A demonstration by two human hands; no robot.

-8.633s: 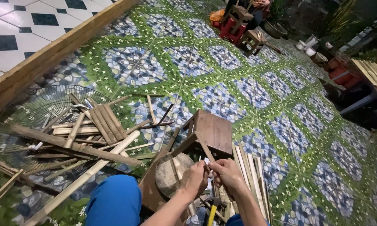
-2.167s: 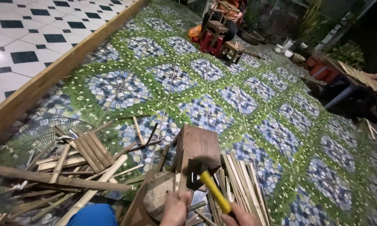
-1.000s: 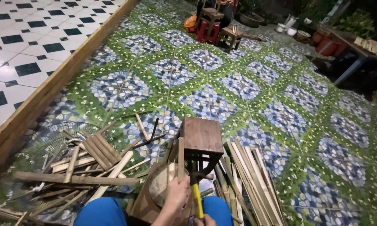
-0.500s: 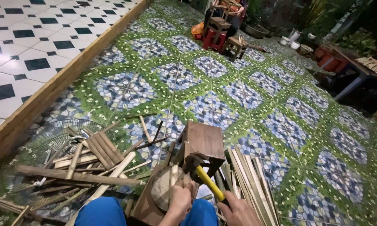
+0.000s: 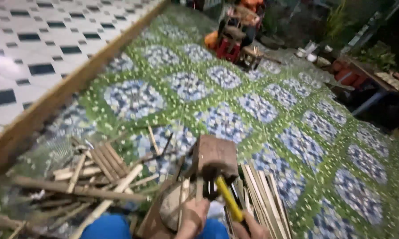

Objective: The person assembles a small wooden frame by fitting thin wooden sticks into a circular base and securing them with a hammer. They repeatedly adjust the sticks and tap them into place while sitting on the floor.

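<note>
Sitting over patterned floor [image 5: 270, 106]: small wooden stool [image 5: 215, 152] just ahead of hands. Right hand [image 5: 248, 228] clenched on yellow-handled hammer [image 5: 226, 201], head-heavy, rigid; grip near handle end. Left hand [image 5: 192, 217] pinches thin slat [image 5: 198, 190], light, probably splintery.

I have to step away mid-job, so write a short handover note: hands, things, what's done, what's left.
Left hand: steadies an upright thin wooden stick on the round chopping block.
Right hand: grips the yellow-handled hammer, head up by the small wooden stool.
Done: a bundle of split slats lies to the right; loose offcuts lie to the left.
Left: the stick in hand looks unsplit; blur hides details.
</note>
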